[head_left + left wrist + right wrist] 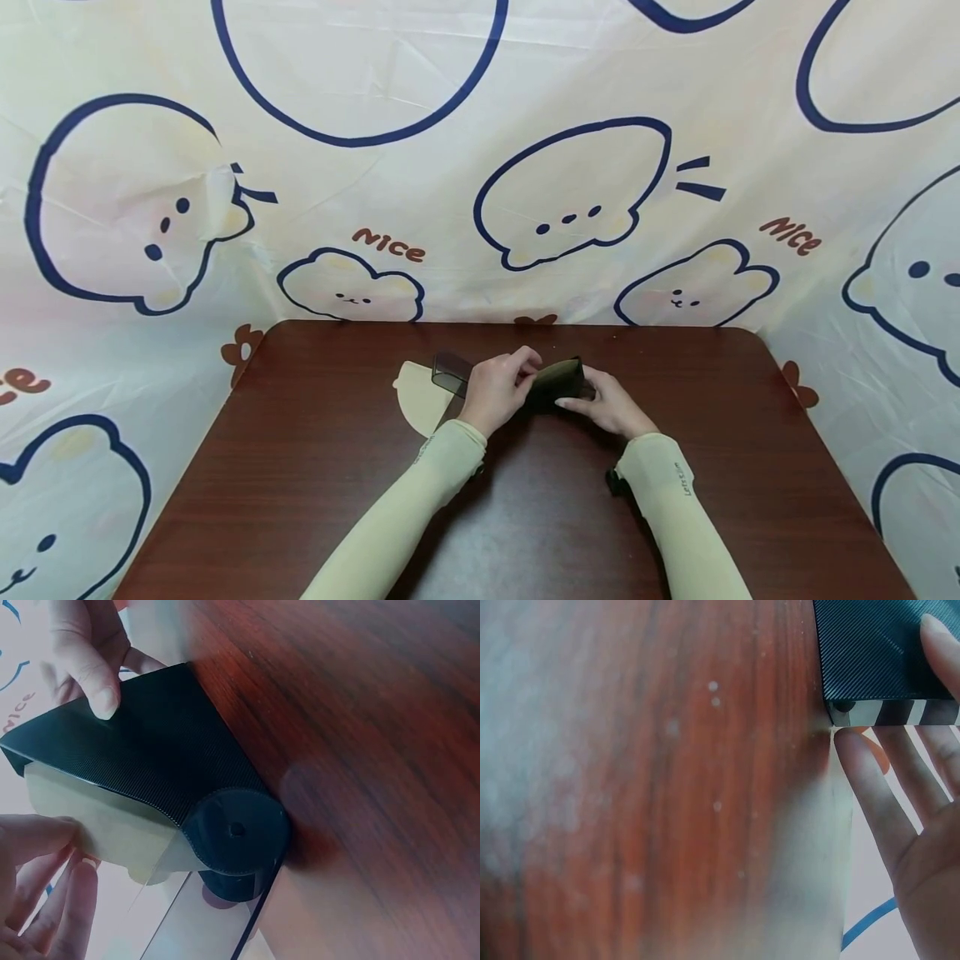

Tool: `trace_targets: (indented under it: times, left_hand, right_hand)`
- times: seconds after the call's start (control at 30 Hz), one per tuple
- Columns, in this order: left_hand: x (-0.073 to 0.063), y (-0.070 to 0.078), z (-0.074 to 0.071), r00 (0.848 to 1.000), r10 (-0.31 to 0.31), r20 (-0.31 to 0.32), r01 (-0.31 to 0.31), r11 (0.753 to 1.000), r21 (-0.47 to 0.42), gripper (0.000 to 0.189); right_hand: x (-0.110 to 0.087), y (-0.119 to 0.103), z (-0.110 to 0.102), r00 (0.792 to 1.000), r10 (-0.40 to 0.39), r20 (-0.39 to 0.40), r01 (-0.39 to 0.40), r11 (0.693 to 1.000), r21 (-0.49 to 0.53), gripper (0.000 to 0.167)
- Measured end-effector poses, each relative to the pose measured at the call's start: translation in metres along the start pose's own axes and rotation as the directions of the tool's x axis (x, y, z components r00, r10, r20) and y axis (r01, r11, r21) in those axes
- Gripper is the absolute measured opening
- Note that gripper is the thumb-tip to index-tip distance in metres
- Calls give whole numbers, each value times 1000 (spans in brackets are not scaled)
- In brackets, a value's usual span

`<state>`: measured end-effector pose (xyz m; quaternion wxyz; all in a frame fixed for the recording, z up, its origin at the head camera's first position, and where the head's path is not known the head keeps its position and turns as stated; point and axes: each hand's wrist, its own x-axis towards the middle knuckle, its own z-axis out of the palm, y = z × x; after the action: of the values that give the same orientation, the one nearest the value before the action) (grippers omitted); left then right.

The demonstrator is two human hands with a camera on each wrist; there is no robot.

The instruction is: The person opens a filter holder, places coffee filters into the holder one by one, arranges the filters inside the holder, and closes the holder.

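My right hand [611, 404] holds a black, finely ribbed case [135, 727], its thumb on one face and its fingers at the other side. In the left wrist view, a rounded flap with a snap button [236, 831] sits at one corner of the case. A beige sheet [97, 817] sticks out of the case's mouth, and my left hand [498, 387] pinches its edge between thumb and fingers. From under the flap extends a clear panel [199, 922] with a dark edge. Along the case's far edge, the right wrist view shows black and white stripes [896, 712].
Left of my left hand, a tinted see-through piece [452, 372] with dark edges overlaps a cream, round-edged sheet [422, 402] on the table. The brown wooden table [300, 475] ends at a cartoon-printed cloth [450, 183] behind and on both sides.
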<state>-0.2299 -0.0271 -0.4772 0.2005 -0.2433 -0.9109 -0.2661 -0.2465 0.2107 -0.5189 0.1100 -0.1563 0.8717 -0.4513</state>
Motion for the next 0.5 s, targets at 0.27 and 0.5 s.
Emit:
trace_targets:
  times: [0.27, 0.5]
  left_hand:
    - [0, 0, 1, 1000, 9, -4, -9, 1000, 6, 18]
    - [0, 1, 1, 1000, 16, -20, -16, 1000, 2, 21]
  right_hand:
    - [1, 0, -1, 1000, -3, -4, 3, 1000, -4, 43]
    - [0, 0, 1, 1000, -8, -4, 8, 1000, -11, 44]
